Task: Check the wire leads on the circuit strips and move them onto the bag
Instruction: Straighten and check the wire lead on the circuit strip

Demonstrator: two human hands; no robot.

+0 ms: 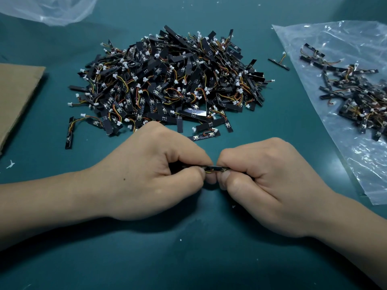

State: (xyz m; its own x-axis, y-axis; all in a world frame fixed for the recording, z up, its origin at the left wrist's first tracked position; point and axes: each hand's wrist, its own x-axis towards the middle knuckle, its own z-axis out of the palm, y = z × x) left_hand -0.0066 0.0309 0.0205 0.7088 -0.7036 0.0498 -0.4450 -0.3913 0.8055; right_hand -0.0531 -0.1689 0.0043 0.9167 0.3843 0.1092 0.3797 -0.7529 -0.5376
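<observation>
Both hands meet low over the teal tabletop [209, 258], sharing one black circuit strip [211, 168]. The left hand [150, 174] pinches its left end with curled fingers and thumb; the right hand [270, 181] pinches the right end the same way. The strip lies level between them, edge toward the camera, with a bit of yellow and orange wire showing at its underside between the two thumbs.

Beyond the hands sits a big pile [169, 80] of like strips, black with white plugs and red, yellow and orange leads. A few strays lie at its near edge, and one strip [279, 63] lies alone between the pile and the bag.

The clear bag [335, 38] lies flat at the right, carrying a smaller heap [356, 91] of strips. A brown cardboard sheet [16, 97] lies at the left edge, and more clear plastic [52, 9] lies at the top left.
</observation>
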